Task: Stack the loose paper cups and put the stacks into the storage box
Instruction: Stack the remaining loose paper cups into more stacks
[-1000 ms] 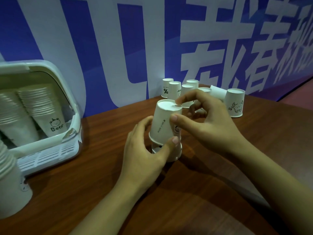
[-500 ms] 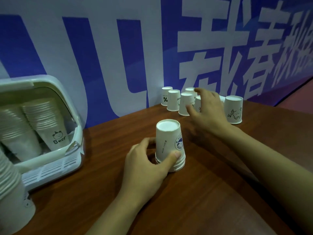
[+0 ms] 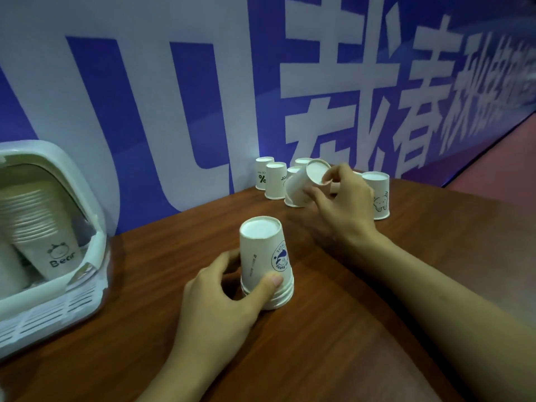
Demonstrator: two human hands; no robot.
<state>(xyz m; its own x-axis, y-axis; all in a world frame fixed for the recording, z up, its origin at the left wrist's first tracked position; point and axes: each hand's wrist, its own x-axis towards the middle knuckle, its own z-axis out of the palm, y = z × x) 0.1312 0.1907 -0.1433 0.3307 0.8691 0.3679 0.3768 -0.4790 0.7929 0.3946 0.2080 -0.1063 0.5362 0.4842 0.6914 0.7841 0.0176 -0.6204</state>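
An upside-down paper cup (image 3: 304, 185) is pinched, tilted, by the right hand (image 3: 342, 204) fingers, while the short stack (image 3: 265, 262) on the counter (image 3: 333, 329) is clasped at its base by the left hand (image 3: 220, 300) fingers; the cup is best levelled and lowered squarely over the stack.

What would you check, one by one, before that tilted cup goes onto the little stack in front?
1. Right hand has the tilted paper cup pinched: ok.
2. Cup clear of the table: cannot tell, its rim looks close to the wood.
3. Left hand grips the base of the upside-down cup stack: ok.
4. Stack's top is bare: ok.
5. Loose cups by the wall are upright and undisturbed: ok.
6. Storage box is open with room for the stack: cannot tell.
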